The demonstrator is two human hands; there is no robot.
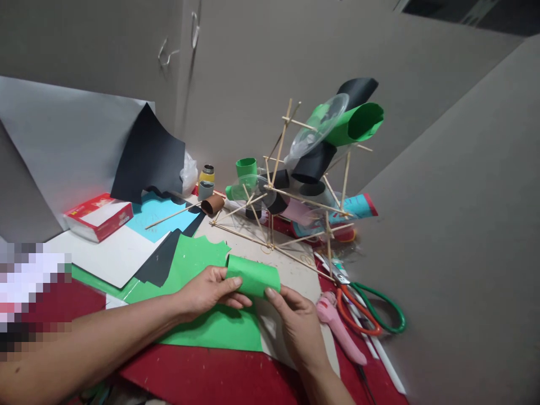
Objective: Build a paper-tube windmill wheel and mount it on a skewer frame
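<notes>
Both my hands hold a small rolled piece of green paper [253,275] over the table. My left hand [208,292] pinches its left end with thumb and fingers closed on it. My right hand [297,320] grips the right lower end with the thumb pressed on the paper. Under them lies a flat green sheet [198,264] with a jagged cut edge. Just behind stands a frame of wooden sticks [291,208] carrying green and black paper tubes and clear plastic discs.
Scissors with green and orange handles [367,304] and a pink glue gun [340,332] lie right of my right hand. A red box [99,216], white, blue and black sheets lie at left. Small jars [206,180] stand at the back. Grey walls enclose the table.
</notes>
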